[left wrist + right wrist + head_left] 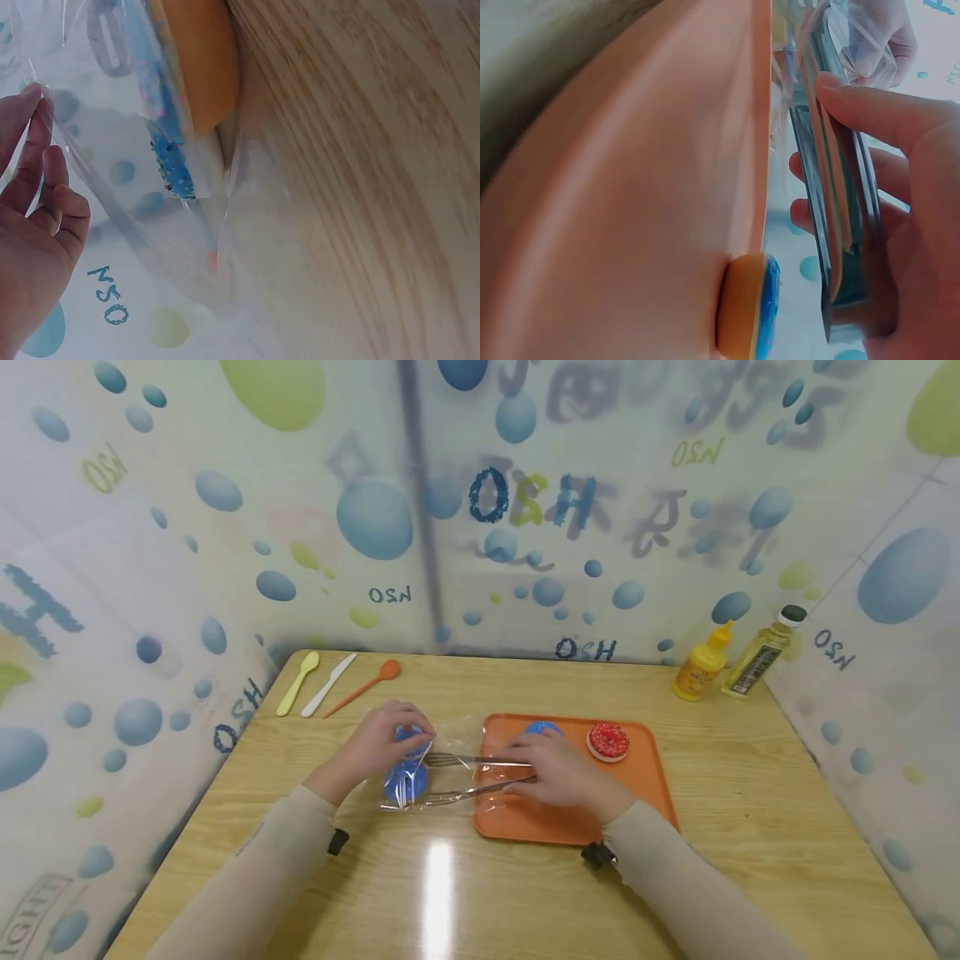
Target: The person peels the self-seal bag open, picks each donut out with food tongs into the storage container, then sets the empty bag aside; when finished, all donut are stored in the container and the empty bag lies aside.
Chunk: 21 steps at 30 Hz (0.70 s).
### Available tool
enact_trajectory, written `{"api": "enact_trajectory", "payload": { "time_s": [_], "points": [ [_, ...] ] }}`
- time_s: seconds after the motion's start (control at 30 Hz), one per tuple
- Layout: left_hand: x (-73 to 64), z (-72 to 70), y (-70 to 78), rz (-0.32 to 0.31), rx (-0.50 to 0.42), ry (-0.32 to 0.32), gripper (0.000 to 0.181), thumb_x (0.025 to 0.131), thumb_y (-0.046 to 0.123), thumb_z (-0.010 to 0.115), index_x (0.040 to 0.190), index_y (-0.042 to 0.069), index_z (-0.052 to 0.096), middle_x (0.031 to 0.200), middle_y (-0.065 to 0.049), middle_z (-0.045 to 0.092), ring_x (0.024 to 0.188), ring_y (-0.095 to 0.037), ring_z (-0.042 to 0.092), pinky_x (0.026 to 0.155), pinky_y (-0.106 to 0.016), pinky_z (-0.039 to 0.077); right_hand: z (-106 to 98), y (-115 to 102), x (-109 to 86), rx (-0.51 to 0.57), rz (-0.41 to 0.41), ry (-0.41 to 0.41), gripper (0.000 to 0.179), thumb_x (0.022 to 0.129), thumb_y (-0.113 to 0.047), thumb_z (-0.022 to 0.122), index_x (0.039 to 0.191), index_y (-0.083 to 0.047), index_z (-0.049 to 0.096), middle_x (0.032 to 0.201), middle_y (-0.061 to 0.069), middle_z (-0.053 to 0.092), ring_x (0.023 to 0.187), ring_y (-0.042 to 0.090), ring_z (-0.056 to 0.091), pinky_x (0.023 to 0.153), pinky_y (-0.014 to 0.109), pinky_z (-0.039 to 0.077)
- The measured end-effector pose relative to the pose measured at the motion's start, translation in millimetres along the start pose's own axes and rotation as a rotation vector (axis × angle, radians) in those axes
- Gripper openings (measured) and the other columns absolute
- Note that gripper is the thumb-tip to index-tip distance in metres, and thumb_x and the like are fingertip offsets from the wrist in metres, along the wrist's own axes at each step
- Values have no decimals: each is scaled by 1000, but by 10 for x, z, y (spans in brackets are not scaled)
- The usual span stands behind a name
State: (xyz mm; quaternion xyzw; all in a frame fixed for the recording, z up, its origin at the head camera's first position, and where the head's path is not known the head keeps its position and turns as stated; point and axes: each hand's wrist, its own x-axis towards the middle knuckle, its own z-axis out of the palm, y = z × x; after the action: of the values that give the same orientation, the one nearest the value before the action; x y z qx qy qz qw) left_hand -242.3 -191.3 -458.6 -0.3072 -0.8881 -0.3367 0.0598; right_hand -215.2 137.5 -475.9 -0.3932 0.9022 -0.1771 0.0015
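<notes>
A clear plastic bag (457,735) lies left of the orange tray, with two blue doughnuts (406,782) inside it. My left hand (378,745) pinches the bag's film between thumb and finger; the left wrist view shows this same hand (45,187) at the film's edge. Metal tongs (491,761) are held in my right hand (558,774) above the tray, arms spread apart. Their tips reach left to the doughnuts at the bag; whether they touch them I cannot tell. In the right wrist view, thumb and fingers grip the tongs (832,195) from opposite sides.
On the orange tray (652,768) sit a red doughnut (608,742) and another blue doughnut (542,727), partly behind my right hand. A yellow-green spoon (298,683), white knife (328,685) and orange spoon (363,688) lie back left. A yellow squeeze bottle (702,664) and oil bottle (763,653) stand back right.
</notes>
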Motion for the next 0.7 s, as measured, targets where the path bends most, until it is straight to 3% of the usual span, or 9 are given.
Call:
{"api": "enact_trajectory", "payload": {
  "time_s": [0.3, 0.7],
  "points": [
    [-8, 14, -11, -14, -1, -13, 5, 95, 20, 77, 98, 18, 80, 103, 4, 74, 93, -18, 61, 80, -43, 52, 80, -24, 94, 42, -17, -2, 46, 93, -44, 76, 135, -26, 70, 128, -5, 68, 117, 14, 61, 98, 40, 40],
    [-50, 1, -19, -12, -27, -4, 4, 94, 18, 78, 97, 18, 79, 102, 5, 74, 93, -14, 60, 81, -44, 54, 122, -87, 75, 9, -13, 50, 42, 93, -40, 76, 131, -22, 73, 124, -3, 70, 111, 16, 62, 93, 38, 41]
  ]
}}
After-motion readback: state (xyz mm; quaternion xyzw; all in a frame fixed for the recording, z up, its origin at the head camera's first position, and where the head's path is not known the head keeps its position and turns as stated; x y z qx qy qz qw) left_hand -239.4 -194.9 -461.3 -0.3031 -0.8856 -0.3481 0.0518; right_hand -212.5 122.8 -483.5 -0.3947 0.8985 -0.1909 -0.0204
